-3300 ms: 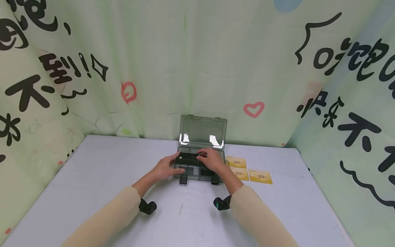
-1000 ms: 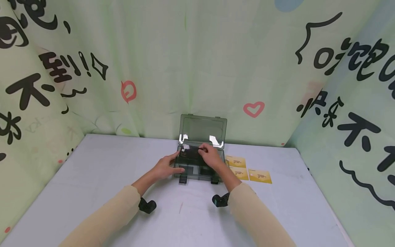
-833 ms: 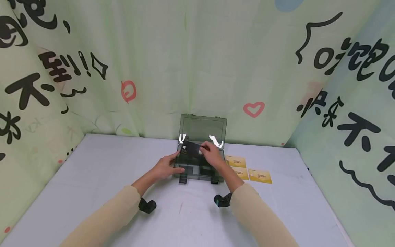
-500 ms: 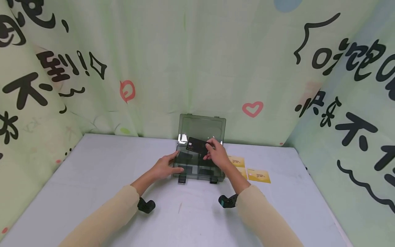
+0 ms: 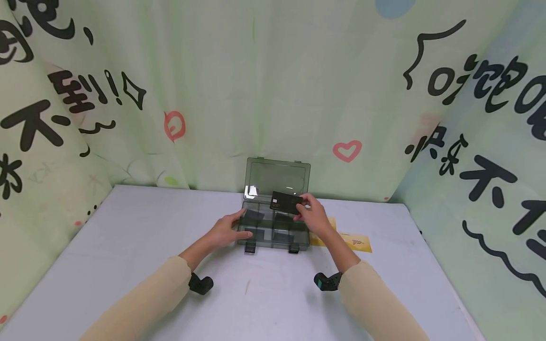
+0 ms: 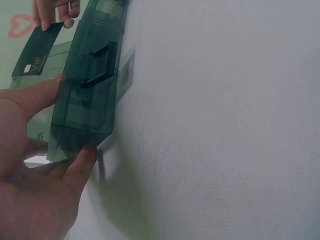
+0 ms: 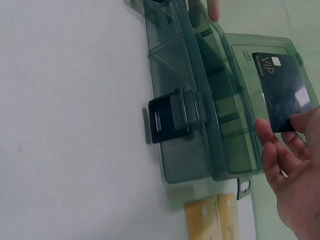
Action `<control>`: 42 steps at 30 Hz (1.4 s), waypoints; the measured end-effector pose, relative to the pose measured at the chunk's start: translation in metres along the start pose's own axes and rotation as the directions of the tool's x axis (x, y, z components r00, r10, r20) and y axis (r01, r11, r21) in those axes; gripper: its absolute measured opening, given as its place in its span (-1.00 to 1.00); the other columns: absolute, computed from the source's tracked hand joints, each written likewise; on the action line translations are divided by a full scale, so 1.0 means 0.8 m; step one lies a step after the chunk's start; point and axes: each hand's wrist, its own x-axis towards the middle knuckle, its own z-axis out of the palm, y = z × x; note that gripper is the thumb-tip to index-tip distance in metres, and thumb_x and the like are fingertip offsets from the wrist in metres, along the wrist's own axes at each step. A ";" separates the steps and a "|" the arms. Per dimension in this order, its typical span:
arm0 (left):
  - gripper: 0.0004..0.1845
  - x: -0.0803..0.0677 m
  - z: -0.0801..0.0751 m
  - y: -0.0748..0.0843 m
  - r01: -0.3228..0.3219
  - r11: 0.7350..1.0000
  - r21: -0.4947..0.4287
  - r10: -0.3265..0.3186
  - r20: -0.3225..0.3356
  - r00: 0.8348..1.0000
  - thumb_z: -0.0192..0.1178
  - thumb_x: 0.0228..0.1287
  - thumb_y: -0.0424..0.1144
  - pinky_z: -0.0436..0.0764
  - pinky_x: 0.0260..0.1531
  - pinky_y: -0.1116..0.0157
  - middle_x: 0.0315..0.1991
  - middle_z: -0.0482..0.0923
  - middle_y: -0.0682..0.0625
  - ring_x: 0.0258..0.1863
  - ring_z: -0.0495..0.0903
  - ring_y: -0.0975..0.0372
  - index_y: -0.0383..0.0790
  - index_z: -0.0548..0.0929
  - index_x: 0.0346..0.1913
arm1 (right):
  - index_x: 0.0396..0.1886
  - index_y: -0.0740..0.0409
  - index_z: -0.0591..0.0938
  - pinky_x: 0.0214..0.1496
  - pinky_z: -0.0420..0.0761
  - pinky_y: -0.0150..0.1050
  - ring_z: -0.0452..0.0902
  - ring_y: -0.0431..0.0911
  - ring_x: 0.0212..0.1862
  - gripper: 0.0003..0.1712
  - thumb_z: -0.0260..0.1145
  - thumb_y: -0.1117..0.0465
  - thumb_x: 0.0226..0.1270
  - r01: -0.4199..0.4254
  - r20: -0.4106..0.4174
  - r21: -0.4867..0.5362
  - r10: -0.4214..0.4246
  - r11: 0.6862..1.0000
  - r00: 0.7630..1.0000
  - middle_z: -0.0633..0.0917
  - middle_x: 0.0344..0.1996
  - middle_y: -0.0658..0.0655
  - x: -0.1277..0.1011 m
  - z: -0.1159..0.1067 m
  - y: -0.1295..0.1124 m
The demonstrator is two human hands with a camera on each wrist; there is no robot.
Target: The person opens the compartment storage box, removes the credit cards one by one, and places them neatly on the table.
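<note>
Your right hand [image 5: 314,217] pinches a black card [image 5: 286,202] by its right end, between thumb and fingertips. The card hangs in the air, clear of everything, above the right half of an open, smoke-tinted plastic box [image 5: 273,230]. Its long axis runs left to right, roughly parallel to the box's long front wall, and it tilts slightly. So the card reaches leftward from your grip, out over the box's compartments, with the box's raised lid [image 5: 277,176] standing just behind it.

Your left hand [image 5: 224,230] rests against the box's left end. Its fingers lie fairly straight along the left wall and corner, steadying the box rather than curling around it. In the left wrist view, the thumb and a fingertip touch that end of the box [image 6: 89,95].

The box sits on a pale grey tabletop [image 5: 128,246]. Just to the right of the box, yellow cards [image 5: 356,242] lie flat on the tabletop, partly hidden under your right forearm. Your right hand is plainly the nearer one to those yellow cards; your left hand is well apart from them, on the far side of the box.
</note>
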 end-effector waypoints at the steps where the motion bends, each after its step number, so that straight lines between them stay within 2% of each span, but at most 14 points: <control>1: -0.09 0.000 0.000 0.000 -0.002 1.000 0.000 0.002 0.000 1.000 0.34 0.21 -0.10 0.25 0.42 -0.02 0.52 0.07 -0.17 0.46 0.19 -0.06 -0.06 0.06 0.53 | 0.17 0.24 0.39 -0.02 0.68 -0.10 0.68 0.10 -0.21 -0.69 0.05 0.26 0.51 0.001 -0.005 -0.019 -0.001 1.000 1.000 0.49 -0.07 0.22 -0.001 -0.003 0.001; 4: -0.09 0.000 0.000 -0.001 -0.004 1.000 -0.003 0.004 0.003 1.000 0.34 0.21 -0.11 0.27 0.42 -0.01 0.52 0.06 -0.17 0.46 0.19 -0.06 -0.07 0.06 0.53 | 0.16 0.26 0.41 -0.09 0.62 -0.15 0.60 0.17 -0.08 -0.69 0.05 0.25 0.51 0.020 -0.014 -0.091 -0.021 0.996 1.000 0.53 -0.05 0.27 -0.006 -0.012 0.002; 6: -0.09 -0.001 0.000 -0.001 -0.003 1.000 -0.006 0.003 0.003 1.000 0.34 0.21 -0.11 0.27 0.41 -0.01 0.52 0.06 -0.17 0.46 0.19 -0.05 -0.07 0.06 0.53 | 0.14 0.26 0.42 -0.14 0.55 -0.21 0.55 0.12 -0.07 -0.71 0.04 0.25 0.52 0.028 -0.021 -0.136 -0.031 0.990 0.999 0.54 -0.07 0.26 -0.007 -0.017 0.005; 14: -0.09 -0.002 0.000 0.000 -0.005 1.000 -0.004 0.005 0.000 1.000 0.33 0.22 -0.12 0.24 0.42 -0.03 0.51 0.07 -0.20 0.46 0.19 -0.06 -0.08 0.05 0.54 | 0.14 0.26 0.42 -0.15 0.56 -0.20 0.53 0.10 -0.06 -0.70 0.05 0.25 0.51 0.021 -0.034 -0.152 -0.026 0.988 0.999 0.52 -0.08 0.25 -0.011 -0.036 0.018; 21: -0.09 -0.001 0.000 0.001 -0.015 1.000 0.000 0.015 0.005 1.000 0.32 0.23 -0.12 0.25 0.42 -0.02 0.52 0.06 -0.19 0.47 0.18 -0.05 -0.09 0.04 0.54 | 0.06 0.23 0.48 -0.19 0.47 -0.27 0.57 0.10 -0.08 -0.78 0.07 0.28 0.50 0.025 -0.065 -0.184 -0.037 0.983 0.997 0.56 -0.13 0.27 -0.015 -0.048 0.028; 26: -0.09 -0.002 0.000 0.001 -0.008 1.000 -0.002 0.008 0.006 1.000 0.33 0.22 -0.12 0.26 0.42 -0.02 0.52 0.07 -0.19 0.46 0.19 -0.05 -0.07 0.05 0.54 | 0.04 0.22 0.49 -0.17 0.51 -0.27 0.59 0.13 -0.04 -0.79 0.07 0.29 0.49 0.010 -0.072 -0.174 -0.023 0.985 0.997 0.56 -0.13 0.27 -0.018 -0.057 0.035; 33: -0.09 -0.001 -0.001 -0.001 -0.018 1.000 -0.013 0.018 0.013 1.000 0.33 0.22 -0.11 0.26 0.42 -0.01 0.52 0.06 -0.18 0.47 0.18 -0.05 -0.08 0.05 0.54 | 0.04 0.25 0.48 0.02 0.60 -0.17 0.57 0.17 0.03 -0.79 0.07 0.30 0.49 -0.017 -0.088 -0.178 0.002 0.984 0.996 0.55 -0.08 0.31 -0.021 -0.066 0.038; 42: -0.09 -0.001 -0.002 -0.002 -0.025 0.999 -0.030 0.026 0.026 0.999 0.33 0.22 -0.10 0.24 0.43 -0.01 0.53 0.03 -0.17 0.48 0.15 -0.05 -0.07 0.05 0.54 | 0.14 0.30 0.45 0.05 0.59 0.00 0.56 0.19 -0.02 -0.70 0.06 0.34 0.48 -0.026 -0.090 -0.169 0.011 0.985 0.996 0.55 -0.06 0.35 -0.025 -0.080 0.044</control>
